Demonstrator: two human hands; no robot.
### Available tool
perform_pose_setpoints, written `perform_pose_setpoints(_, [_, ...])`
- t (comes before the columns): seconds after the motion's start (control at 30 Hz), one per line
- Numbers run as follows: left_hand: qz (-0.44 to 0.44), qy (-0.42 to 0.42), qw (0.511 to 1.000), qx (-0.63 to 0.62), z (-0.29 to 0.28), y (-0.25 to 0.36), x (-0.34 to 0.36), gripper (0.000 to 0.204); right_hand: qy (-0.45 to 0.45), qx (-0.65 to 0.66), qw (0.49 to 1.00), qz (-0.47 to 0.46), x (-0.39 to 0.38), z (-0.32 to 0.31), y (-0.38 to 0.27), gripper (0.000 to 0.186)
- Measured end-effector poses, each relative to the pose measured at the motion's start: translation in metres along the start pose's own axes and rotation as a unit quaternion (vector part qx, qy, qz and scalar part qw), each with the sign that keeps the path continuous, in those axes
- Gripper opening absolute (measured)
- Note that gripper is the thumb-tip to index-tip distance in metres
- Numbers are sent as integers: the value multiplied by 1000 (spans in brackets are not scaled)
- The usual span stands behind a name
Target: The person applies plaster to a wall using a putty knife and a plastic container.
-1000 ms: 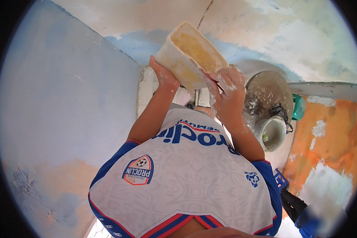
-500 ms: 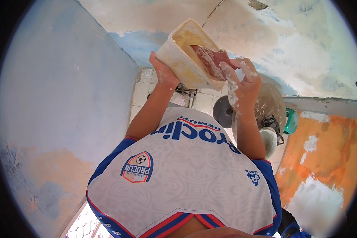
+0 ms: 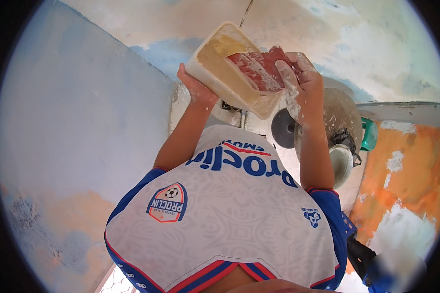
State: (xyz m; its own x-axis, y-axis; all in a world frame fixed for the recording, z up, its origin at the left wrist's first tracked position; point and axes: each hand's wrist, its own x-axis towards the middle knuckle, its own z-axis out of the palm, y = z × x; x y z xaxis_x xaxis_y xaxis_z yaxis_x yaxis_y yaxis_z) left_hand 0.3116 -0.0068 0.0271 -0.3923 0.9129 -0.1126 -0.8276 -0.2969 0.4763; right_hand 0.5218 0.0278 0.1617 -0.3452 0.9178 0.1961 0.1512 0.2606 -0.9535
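My left hand is wrapped around the side and underside of a white rectangular plastic tub, its thumb up along the outer wall. The tub is tilted, and a pale cream paste coats its inside. In my right hand, pinched between thumb and fingers, is a flat red putty spreader smeared with white paste. The spreader's far part lies inside the tub, over its right side. Dried white paste covers my right thumb and fingers. Whether the blade touches the paste I cannot tell.
Ahead rises a patchy, plastered wall; a blue-grey wall stands at left. Below right are a paste-splashed round surface, a dark disc, a whitish bucket and a green plastic item. An orange wall is beyond.
The tub has tipped so that more of its inside shows. The red spreader has turned flatter and shifted slightly left. My view has shifted a little.
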Motion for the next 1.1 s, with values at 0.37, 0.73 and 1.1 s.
perform_pose_setpoints(0.37, [-60,-91,984,-144,-68,65,27,81,15,-223,946,-234,-14,72,-64,20])
perform_pose_setpoints(0.73, [-3,-85,992,-92,-101,152,69,76,-11,-197,962,-191,16,190,-63,18])
perform_pose_setpoints(1.1, [124,-109,976,143,-144,189,133,71,15,-70,997,-25,34,239,-53,22])
